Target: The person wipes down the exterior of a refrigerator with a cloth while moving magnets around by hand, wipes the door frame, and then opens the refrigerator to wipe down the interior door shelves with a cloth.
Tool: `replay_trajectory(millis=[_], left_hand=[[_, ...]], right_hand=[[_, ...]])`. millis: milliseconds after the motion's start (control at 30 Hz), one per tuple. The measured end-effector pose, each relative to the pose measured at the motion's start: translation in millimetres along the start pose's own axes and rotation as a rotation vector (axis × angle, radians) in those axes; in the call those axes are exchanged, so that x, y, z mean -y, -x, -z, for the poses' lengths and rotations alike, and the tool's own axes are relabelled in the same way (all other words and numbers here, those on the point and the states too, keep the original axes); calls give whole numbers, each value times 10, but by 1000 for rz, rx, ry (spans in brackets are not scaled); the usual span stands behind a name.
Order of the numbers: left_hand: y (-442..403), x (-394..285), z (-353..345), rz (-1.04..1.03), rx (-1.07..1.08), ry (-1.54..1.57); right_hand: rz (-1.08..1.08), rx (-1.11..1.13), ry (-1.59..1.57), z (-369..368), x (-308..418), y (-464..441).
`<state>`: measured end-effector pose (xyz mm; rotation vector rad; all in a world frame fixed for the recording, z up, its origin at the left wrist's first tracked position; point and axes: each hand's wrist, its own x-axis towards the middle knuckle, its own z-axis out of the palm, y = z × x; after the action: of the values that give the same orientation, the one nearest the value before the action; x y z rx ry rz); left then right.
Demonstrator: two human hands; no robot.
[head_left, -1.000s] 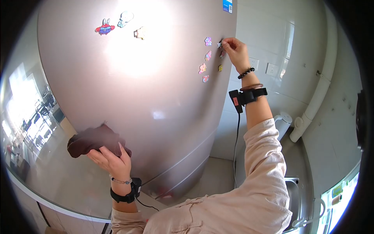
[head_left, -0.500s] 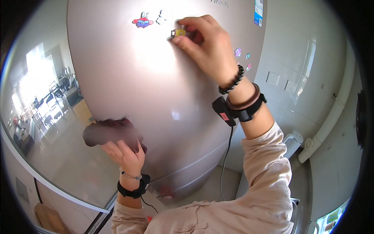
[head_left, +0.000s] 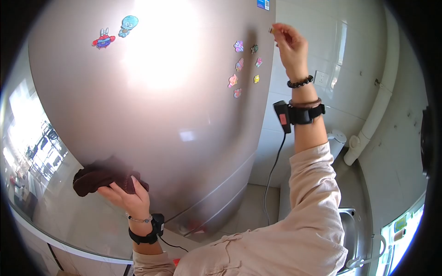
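Observation:
My right hand is raised beside the right edge of the fridge door, fingers pinched on a small fridge magnet, of which only an edge shows. In my left hand is a dark brown cloth, held bunched near the lower left of the door. On the fridge door sit a red crab magnet and a light-blue squid-like magnet at upper left. Several small colourful magnets, among them a purple one and a yellow one, cluster near the right edge.
A blue-and-white label is at the door's top right. To the right are a tiled wall with a socket, a white pipe and a metal sink. A cable hangs from my right wrist device.
My right hand has taken the yellow magnet off the upper door and moved right, past the door's edge. My view has shifted, and the left hand still holds the cloth.

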<state>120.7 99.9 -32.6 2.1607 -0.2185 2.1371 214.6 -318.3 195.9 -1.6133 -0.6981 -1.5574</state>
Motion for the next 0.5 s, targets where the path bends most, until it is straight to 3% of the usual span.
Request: replay_trajectory(millis=[33, 100, 367, 433, 500], left_hand=[[-24, -12, 15, 15, 12, 14], [-52, -21, 25, 26, 4, 20], [-156, -145, 57, -15, -40, -34], [-212, -185, 122, 127, 92, 99], [-49, -92, 42, 50, 18, -52]], right_hand=[[-5, 0, 4, 86, -174, 27], [-331, 218, -61, 170, -414, 101], [-252, 143, 139, 60, -725, 200], [-118, 46, 200, 48, -764, 236], [-156, -46, 100, -37, -496, 137]])
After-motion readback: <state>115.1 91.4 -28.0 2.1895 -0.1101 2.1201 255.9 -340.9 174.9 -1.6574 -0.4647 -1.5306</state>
